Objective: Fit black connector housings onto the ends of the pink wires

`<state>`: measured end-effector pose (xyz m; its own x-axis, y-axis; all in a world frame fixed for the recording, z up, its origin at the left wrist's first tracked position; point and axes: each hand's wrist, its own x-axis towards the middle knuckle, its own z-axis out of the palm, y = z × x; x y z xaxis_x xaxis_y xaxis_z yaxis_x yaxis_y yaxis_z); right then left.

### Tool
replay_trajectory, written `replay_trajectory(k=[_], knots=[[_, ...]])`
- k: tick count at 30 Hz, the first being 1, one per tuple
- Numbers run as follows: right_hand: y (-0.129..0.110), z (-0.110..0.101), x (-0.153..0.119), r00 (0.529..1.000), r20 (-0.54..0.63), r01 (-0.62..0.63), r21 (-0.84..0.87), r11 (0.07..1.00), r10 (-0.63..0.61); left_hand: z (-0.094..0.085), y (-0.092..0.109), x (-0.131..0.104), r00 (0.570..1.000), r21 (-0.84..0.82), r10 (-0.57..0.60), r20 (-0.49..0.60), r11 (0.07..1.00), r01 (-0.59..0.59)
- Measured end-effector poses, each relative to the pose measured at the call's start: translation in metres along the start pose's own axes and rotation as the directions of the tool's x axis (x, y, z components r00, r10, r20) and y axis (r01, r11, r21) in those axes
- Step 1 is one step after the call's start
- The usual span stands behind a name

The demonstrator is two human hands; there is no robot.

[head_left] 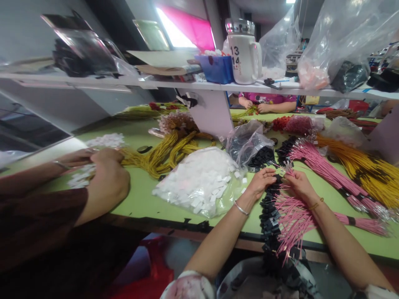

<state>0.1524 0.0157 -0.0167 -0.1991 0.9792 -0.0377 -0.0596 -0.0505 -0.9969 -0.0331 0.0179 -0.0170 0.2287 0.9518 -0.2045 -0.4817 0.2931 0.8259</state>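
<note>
My right hand (299, 187) is closed around a bunch of thin pink wires (294, 218), whose metal-tipped ends stick up by the fingers. Opposite it, my left hand (263, 182) pinches what looks like a small black connector at the fingertips; its exact hold is partly hidden. Below both hands, a thick cluster of black connectors (269, 211) hangs over the table edge, beside the loose ends of the pink wires. Just behind the hands is a heap of black connectors (262, 158) spilling from a clear plastic bag (246, 139).
A bag of white connectors (199, 180) lies left of my hands. Pink wire bundles (327, 170) and yellow wires (364, 166) lie to the right. A co-worker's hands (109, 170) handle yellow-green wires at left. A shelf (174, 84) with a white mug (243, 54) crosses above.
</note>
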Motion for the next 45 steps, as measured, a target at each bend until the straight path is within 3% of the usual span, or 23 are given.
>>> replay_trajectory(k=[10, 17, 21, 24, 33, 36, 38, 40, 43, 45], knots=[[-0.004, -0.001, -0.002, 0.992, -0.041, 0.11, -0.168, 0.98, -0.119, 0.0, 0.0, -0.002, 1.0, 0.02, -0.024, 0.017, 1.0, 0.023], [-0.015, 0.001, -0.006, 0.959, -0.01, 0.253, -0.41, 0.876, -0.282, 0.001, 0.001, -0.002, 0.997, 0.044, -0.077, 0.0, 0.996, 0.077], [-0.013, 0.004, -0.009, 0.941, 0.032, 0.303, -0.53, 0.792, -0.338, 0.006, -0.005, -0.001, 0.999, 0.116, -0.008, -0.047, 0.993, 0.013], [-0.012, 0.005, -0.009, 0.941, 0.041, 0.299, -0.573, 0.763, -0.337, 0.008, -0.007, 0.0, 0.996, 0.144, 0.029, -0.085, 0.989, -0.017], [-0.002, 0.003, -0.003, 0.97, 0.064, 0.232, -0.529, 0.816, -0.235, 0.008, -0.012, 0.0, 0.995, 0.175, 0.003, -0.098, 0.985, 0.014], [-0.004, 0.003, -0.002, 0.963, 0.027, 0.244, -0.501, 0.831, -0.267, 0.005, -0.011, 0.001, 0.999, 0.284, -0.012, -0.04, 0.959, 0.023], [-0.008, 0.002, -0.002, 0.961, -0.036, 0.229, -0.449, 0.864, -0.273, -0.002, -0.006, 0.004, 0.999, 0.429, 0.024, -0.031, 0.903, -0.008], [-0.011, 0.0, -0.001, 0.972, -0.087, 0.18, -0.333, 0.926, -0.22, -0.01, 0.0, 0.011, 0.983, 0.634, 0.169, -0.077, 0.769, -0.083], [-0.009, -0.001, 0.002, 0.993, -0.08, 0.08, -0.132, 0.988, -0.091, -0.019, 0.007, 0.029, 0.911, 0.907, 0.411, -0.043, 0.397, -0.136], [-0.005, -0.002, 0.003, 0.997, -0.062, 0.038, -0.07, 0.997, -0.042, -0.023, 0.008, 0.041, 0.911, 0.981, 0.41, 0.042, 0.155, -0.115]])
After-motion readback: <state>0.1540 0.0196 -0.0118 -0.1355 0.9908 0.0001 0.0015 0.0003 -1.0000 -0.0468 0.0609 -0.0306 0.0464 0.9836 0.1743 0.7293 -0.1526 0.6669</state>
